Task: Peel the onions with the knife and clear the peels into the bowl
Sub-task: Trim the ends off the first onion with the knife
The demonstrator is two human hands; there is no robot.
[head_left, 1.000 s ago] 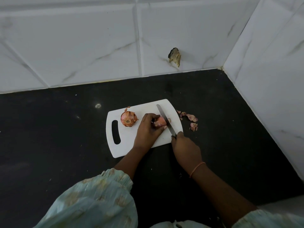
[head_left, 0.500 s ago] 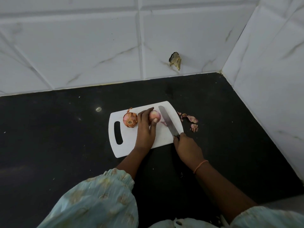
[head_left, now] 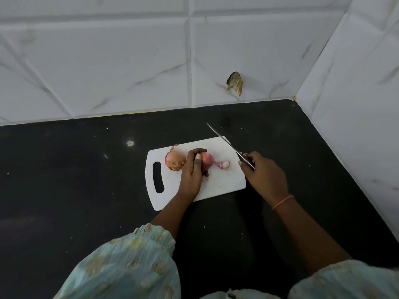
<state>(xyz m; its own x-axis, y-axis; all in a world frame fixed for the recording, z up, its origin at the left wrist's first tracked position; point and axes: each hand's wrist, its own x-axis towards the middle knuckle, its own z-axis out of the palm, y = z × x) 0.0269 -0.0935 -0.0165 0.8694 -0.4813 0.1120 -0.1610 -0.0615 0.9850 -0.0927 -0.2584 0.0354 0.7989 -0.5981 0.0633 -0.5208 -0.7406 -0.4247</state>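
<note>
A white cutting board [head_left: 218,184] lies on the black counter. My left hand [head_left: 192,171] grips a pinkish onion [head_left: 207,161] on the board. A cut-off end piece [head_left: 224,164] lies just right of that onion. An unpeeled onion [head_left: 174,161] sits left of my hand, near the board's handle slot. My right hand [head_left: 264,176] holds the knife [head_left: 226,143] by its handle at the board's right edge. The blade is lifted and points up-left, off the onion. No bowl is in view.
The black counter [head_left: 86,180] ends at white tiled walls behind and to the right, forming a corner. A chipped hole [head_left: 235,82] marks the back wall. My right hand hides the loose peels seen earlier beside the board.
My right hand moved right and lifted the knife off the board, blade now pointing up-left. A cut end piece now lies beside the held onion. My left hand shifted left with the onion.
</note>
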